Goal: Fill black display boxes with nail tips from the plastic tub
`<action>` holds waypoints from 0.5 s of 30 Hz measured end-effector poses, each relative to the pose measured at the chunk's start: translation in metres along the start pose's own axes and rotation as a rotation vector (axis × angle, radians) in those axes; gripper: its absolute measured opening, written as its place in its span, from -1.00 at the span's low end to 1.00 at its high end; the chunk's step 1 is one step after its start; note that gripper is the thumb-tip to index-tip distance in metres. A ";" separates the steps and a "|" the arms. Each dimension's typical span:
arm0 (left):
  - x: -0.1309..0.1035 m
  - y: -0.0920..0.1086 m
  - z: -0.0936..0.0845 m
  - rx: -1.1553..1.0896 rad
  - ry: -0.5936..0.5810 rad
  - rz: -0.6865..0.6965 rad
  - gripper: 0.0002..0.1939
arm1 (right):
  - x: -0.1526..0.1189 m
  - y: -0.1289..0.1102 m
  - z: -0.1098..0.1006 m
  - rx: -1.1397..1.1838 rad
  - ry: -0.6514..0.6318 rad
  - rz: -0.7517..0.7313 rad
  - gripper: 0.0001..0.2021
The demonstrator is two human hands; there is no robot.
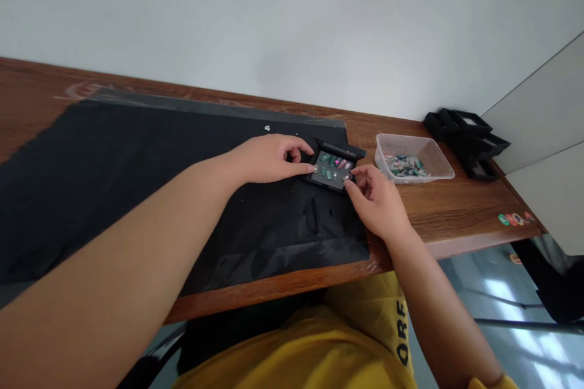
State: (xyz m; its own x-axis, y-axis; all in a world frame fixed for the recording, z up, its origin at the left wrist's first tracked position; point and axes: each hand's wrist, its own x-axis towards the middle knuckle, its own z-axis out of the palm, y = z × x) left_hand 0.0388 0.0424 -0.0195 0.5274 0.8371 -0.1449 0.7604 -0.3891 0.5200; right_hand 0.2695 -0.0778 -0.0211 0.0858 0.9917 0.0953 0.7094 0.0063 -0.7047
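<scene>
A small black case lies on the black mat with its lid raised at the back. Inside are several press-on nails, green, pink and pale, some with shiny decorations. My left hand grips the left side, thumb tip over the inner edge by a pale nail and index finger near the lid's corner. At the right front corner, my right hand is closed on the case, its thumb on the rim and its fingers curled along the side. Parts of the case's edges are hidden by both hands.
A clear plastic tub of loose nails stands to the right. Beyond it, several black boxes are stacked by the wall. The black mat covers much of the wooden table. A tiny silvery piece lies near its back.
</scene>
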 end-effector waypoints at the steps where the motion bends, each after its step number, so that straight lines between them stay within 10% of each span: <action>1: 0.000 0.001 0.000 0.014 0.004 -0.004 -0.34 | 0.000 0.000 0.000 -0.008 0.001 0.006 -0.77; 15: 0.002 -0.003 0.000 -0.041 0.001 0.037 -0.21 | 0.004 0.001 0.005 -0.014 0.046 0.069 -0.81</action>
State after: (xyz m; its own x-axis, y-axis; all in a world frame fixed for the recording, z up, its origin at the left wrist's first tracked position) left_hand 0.0377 0.0451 -0.0216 0.5544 0.8229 -0.1242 0.7243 -0.4036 0.5591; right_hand 0.2674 -0.0737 -0.0250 0.1669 0.9827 0.0796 0.7101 -0.0638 -0.7012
